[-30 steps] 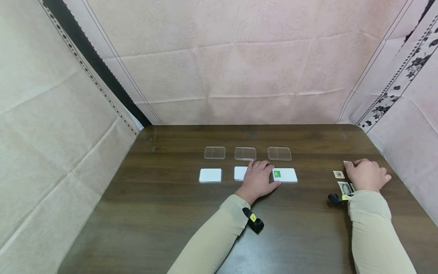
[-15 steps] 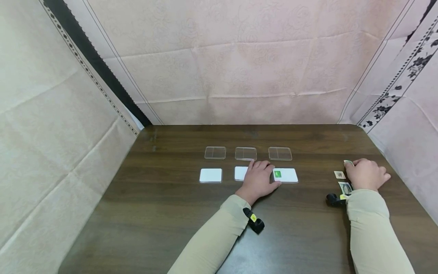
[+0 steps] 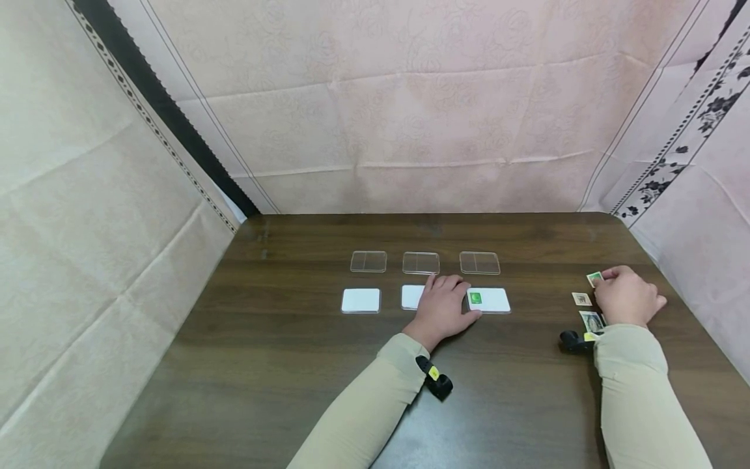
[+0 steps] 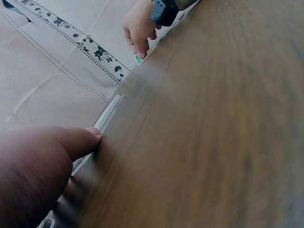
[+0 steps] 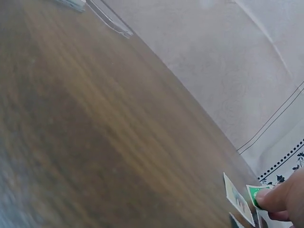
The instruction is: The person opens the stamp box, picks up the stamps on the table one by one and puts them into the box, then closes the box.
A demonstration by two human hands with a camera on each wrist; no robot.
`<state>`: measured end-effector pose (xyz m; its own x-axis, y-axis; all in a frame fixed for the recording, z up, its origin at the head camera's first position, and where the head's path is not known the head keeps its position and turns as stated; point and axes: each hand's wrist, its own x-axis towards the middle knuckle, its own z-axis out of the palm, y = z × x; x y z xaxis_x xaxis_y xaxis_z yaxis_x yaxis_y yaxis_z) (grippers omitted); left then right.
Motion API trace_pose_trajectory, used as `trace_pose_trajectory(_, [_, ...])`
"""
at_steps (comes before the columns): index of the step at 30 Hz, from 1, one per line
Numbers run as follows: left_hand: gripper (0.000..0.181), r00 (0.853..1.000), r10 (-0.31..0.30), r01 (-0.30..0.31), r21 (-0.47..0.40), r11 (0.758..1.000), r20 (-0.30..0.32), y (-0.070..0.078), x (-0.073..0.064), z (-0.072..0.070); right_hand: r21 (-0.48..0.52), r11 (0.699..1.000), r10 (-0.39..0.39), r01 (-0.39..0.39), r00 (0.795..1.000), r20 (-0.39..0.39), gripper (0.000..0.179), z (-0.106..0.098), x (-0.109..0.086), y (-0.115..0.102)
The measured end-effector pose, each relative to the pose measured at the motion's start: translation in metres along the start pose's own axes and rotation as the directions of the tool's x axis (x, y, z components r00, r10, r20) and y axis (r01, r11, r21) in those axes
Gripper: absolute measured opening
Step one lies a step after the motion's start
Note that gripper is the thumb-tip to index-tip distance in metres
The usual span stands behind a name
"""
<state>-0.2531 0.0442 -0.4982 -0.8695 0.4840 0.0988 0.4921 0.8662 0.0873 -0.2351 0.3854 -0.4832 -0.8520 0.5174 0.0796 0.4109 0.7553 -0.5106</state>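
My right hand [image 3: 629, 296] pinches a small green postage stamp [image 3: 594, 279] at the table's right side. The right wrist view shows the thumb over the face of this stamp [image 5: 251, 190]. Just below it lies a small pale stamp [image 3: 581, 299], and nearer my sleeve is a larger stamp with a dark portrait [image 3: 590, 321], partly covered. My left hand [image 3: 443, 309] rests with fingers extended, covering part of the middle white card [image 3: 411, 297]. Its thumb [image 4: 90, 137] touches the edge of the right white card [image 3: 492, 301], which bears a green stamp [image 3: 475, 298] near its upper left.
Another white card [image 3: 360, 301] lies on the left. Behind the cards stand three clear plastic cases in a row: left [image 3: 368, 261], middle [image 3: 420, 262] and right [image 3: 479, 262]. Pale patterned cloth [image 3: 410, 117] hangs at the brown table's [image 3: 263, 365] far edge and sides.
The green stamp in my right hand has come into fuller view as the fingers shifted slightly right and off it. My left hand stays in place.
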Motion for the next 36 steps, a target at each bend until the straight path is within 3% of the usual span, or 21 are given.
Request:
trace_pose_trajectory(11, [0.065, 1.0, -0.002, 0.002, -0.001, 1.0, 0.001, 0.001, -0.001, -0.001, 0.024, 0.996, -0.082, 0.081, 0.996, 0.02, 0.039, -0.004, 0.001, 0.0])
trace_pose_trajectory(22, [0.065, 1.0, 0.002, -0.002, -0.002, 1.0, -0.002, 0.0, -0.001, -0.001, 0.123, 0.982, -0.144, 0.142, 0.99, 0.011, 0.04, -0.005, -0.007, -0.018])
trace_pose_trajectory(32, [0.066, 1.0, -0.006, 0.006, -0.005, 1.0, 0.01, 0.0, -0.002, -0.002, 0.148, 0.961, -0.245, 0.234, 0.968, 0.058, 0.037, 0.002, -0.017, -0.044])
trace_pose_trajectory(36, [0.065, 1.0, 0.0, 0.0, -0.004, 1.0, -0.001, 0.001, -0.002, -0.002, 0.151, 0.949, -0.295, 0.278, 0.95, 0.105, 0.034, 0.006, -0.021, -0.053])
